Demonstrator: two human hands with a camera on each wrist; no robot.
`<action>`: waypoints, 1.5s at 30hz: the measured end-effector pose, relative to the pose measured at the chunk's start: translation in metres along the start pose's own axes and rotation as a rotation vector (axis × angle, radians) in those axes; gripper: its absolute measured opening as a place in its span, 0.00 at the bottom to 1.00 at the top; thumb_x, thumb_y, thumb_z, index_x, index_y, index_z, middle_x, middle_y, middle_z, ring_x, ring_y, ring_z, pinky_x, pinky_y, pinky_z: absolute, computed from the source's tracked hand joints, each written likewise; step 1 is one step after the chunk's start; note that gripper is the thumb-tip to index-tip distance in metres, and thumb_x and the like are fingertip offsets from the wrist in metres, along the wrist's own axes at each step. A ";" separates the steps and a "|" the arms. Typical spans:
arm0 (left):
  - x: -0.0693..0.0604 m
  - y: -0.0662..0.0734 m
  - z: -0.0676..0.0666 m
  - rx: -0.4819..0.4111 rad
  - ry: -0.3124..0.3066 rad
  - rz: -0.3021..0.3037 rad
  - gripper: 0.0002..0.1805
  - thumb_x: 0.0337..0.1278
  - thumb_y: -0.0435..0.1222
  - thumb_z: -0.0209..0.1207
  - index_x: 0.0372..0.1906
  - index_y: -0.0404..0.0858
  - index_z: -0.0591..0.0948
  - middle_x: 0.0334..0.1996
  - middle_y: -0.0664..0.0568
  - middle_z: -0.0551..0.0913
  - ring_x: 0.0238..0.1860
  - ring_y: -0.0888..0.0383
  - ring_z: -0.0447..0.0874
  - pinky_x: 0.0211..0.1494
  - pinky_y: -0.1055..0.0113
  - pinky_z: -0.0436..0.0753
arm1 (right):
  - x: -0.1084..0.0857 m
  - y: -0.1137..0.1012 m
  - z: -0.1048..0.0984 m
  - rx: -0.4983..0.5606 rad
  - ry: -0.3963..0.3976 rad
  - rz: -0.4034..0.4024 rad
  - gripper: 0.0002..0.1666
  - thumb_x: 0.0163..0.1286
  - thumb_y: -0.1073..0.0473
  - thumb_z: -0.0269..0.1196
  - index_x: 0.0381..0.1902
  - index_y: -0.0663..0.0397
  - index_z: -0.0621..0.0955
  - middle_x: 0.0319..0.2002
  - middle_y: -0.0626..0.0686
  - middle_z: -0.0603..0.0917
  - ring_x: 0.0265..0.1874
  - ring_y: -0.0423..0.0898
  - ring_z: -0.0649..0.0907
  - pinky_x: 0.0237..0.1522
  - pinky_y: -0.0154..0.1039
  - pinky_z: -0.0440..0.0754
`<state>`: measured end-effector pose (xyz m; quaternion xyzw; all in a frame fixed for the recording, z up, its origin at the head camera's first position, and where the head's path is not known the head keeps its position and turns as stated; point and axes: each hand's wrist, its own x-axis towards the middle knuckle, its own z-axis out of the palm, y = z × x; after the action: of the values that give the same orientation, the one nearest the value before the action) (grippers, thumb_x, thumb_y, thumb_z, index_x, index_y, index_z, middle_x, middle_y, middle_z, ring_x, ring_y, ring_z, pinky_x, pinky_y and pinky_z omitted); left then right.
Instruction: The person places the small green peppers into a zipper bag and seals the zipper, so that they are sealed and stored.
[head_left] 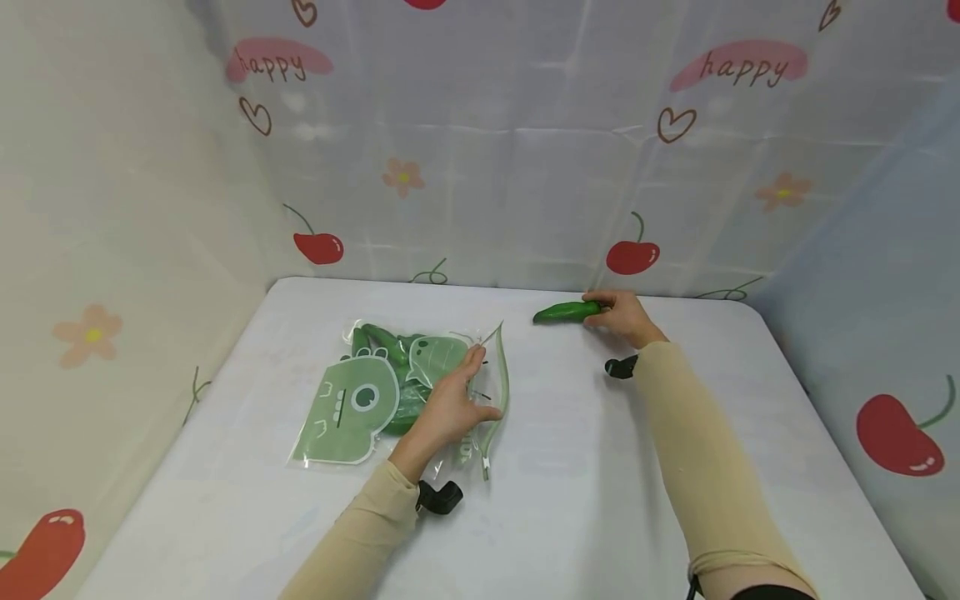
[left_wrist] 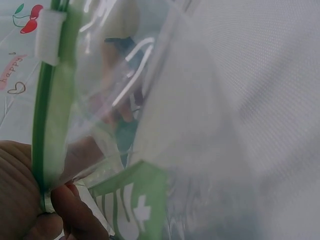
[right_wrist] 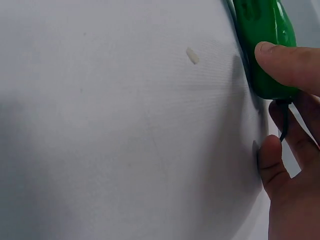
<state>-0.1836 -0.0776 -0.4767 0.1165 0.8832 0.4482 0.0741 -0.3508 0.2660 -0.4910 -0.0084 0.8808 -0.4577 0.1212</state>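
Note:
A clear zip bag (head_left: 330, 429) with green cartoon-creature prints lies on the left half of the table, with several green peppers (head_left: 386, 340) showing through it. My left hand (head_left: 448, 407) holds the bag at its mouth; in the left wrist view, fingers grip beside the green zip strip (left_wrist: 42, 115). The white slider (left_wrist: 50, 37) sits at one end of that strip. Farther back on the right, my right hand (head_left: 624, 318) grips a long green pepper (head_left: 561, 312) by its stem end. Its thumb presses on the pepper (right_wrist: 265, 30) in the right wrist view, and the dark stem points toward the palm.
The white table (head_left: 555, 500) has its back edge close behind the right hand. Sheets printed with cherries, hearts and flowers hang as a back wall (head_left: 517, 167) and along both sides. A small pale fleck (right_wrist: 192, 56) shows on the table surface.

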 end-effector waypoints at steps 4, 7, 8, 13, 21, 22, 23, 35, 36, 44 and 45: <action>-0.001 0.001 0.000 -0.001 0.003 -0.003 0.60 0.45 0.37 0.80 0.83 0.43 0.57 0.84 0.49 0.52 0.83 0.48 0.51 0.82 0.50 0.62 | -0.003 0.003 0.001 -0.030 0.001 -0.001 0.30 0.67 0.62 0.71 0.68 0.50 0.80 0.70 0.60 0.75 0.61 0.56 0.73 0.61 0.45 0.74; -0.002 0.001 0.000 -0.010 0.002 -0.003 0.60 0.46 0.37 0.80 0.83 0.42 0.57 0.84 0.48 0.52 0.83 0.47 0.51 0.81 0.50 0.62 | -0.004 0.006 0.003 -0.067 0.007 -0.004 0.30 0.67 0.60 0.72 0.66 0.48 0.81 0.66 0.60 0.78 0.59 0.56 0.75 0.62 0.47 0.74; -0.002 0.001 0.000 -0.011 0.003 -0.005 0.60 0.46 0.37 0.80 0.83 0.43 0.57 0.84 0.49 0.52 0.83 0.47 0.51 0.81 0.50 0.62 | -0.005 0.007 0.004 -0.073 0.010 -0.004 0.29 0.66 0.60 0.73 0.66 0.47 0.81 0.65 0.60 0.79 0.58 0.56 0.75 0.63 0.48 0.73; -0.004 0.001 0.001 -0.008 0.005 -0.005 0.59 0.46 0.36 0.80 0.82 0.43 0.57 0.84 0.49 0.52 0.83 0.47 0.51 0.82 0.50 0.62 | -0.007 0.009 0.008 -0.101 0.022 -0.032 0.28 0.66 0.61 0.73 0.65 0.48 0.82 0.61 0.59 0.82 0.57 0.56 0.77 0.65 0.50 0.73; -0.004 0.000 0.001 -0.012 0.001 -0.002 0.59 0.47 0.37 0.79 0.83 0.43 0.57 0.84 0.49 0.51 0.83 0.47 0.51 0.81 0.49 0.63 | -0.012 0.008 0.009 -0.088 0.015 -0.047 0.29 0.65 0.60 0.74 0.65 0.47 0.83 0.63 0.58 0.81 0.57 0.55 0.78 0.63 0.47 0.75; -0.004 0.000 0.001 -0.012 0.001 -0.001 0.59 0.47 0.37 0.79 0.83 0.43 0.56 0.84 0.49 0.51 0.83 0.47 0.51 0.81 0.49 0.63 | -0.013 0.008 0.009 -0.079 0.013 -0.050 0.29 0.65 0.59 0.74 0.64 0.46 0.83 0.63 0.57 0.81 0.57 0.55 0.78 0.62 0.46 0.76; -0.004 0.000 0.001 -0.012 -0.001 -0.001 0.59 0.47 0.37 0.79 0.83 0.43 0.56 0.84 0.49 0.51 0.83 0.47 0.51 0.81 0.49 0.63 | -0.014 0.007 0.009 -0.070 0.011 -0.052 0.29 0.65 0.59 0.74 0.64 0.46 0.83 0.63 0.57 0.82 0.57 0.55 0.78 0.61 0.45 0.76; -0.005 0.002 0.000 -0.006 0.004 -0.017 0.59 0.47 0.38 0.79 0.83 0.44 0.56 0.84 0.50 0.51 0.83 0.49 0.51 0.82 0.50 0.62 | -0.033 -0.009 0.008 0.002 0.002 -0.086 0.27 0.64 0.60 0.74 0.62 0.43 0.84 0.56 0.54 0.83 0.50 0.53 0.77 0.44 0.37 0.76; -0.005 0.002 0.000 -0.006 0.004 -0.016 0.59 0.47 0.37 0.79 0.83 0.44 0.57 0.84 0.50 0.52 0.83 0.49 0.51 0.81 0.50 0.62 | -0.035 -0.010 0.008 0.004 0.001 -0.092 0.27 0.64 0.60 0.74 0.62 0.43 0.84 0.56 0.54 0.83 0.49 0.53 0.77 0.43 0.38 0.76; -0.004 0.002 0.001 -0.002 0.003 -0.013 0.59 0.47 0.38 0.79 0.83 0.44 0.57 0.84 0.50 0.51 0.83 0.49 0.51 0.81 0.50 0.63 | -0.051 -0.020 0.005 -0.039 0.001 -0.149 0.26 0.64 0.54 0.75 0.61 0.41 0.85 0.54 0.54 0.85 0.48 0.52 0.78 0.42 0.39 0.75; -0.004 0.002 0.001 -0.001 0.001 -0.014 0.59 0.48 0.38 0.79 0.83 0.44 0.56 0.84 0.50 0.51 0.83 0.49 0.51 0.81 0.50 0.63 | -0.053 -0.020 0.005 -0.041 -0.001 -0.158 0.26 0.64 0.53 0.75 0.61 0.41 0.85 0.54 0.54 0.85 0.48 0.52 0.78 0.41 0.39 0.76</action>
<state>-0.1792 -0.0773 -0.4758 0.1102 0.8838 0.4483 0.0767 -0.3007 0.2568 -0.4664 -0.0808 0.8866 -0.4475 0.0851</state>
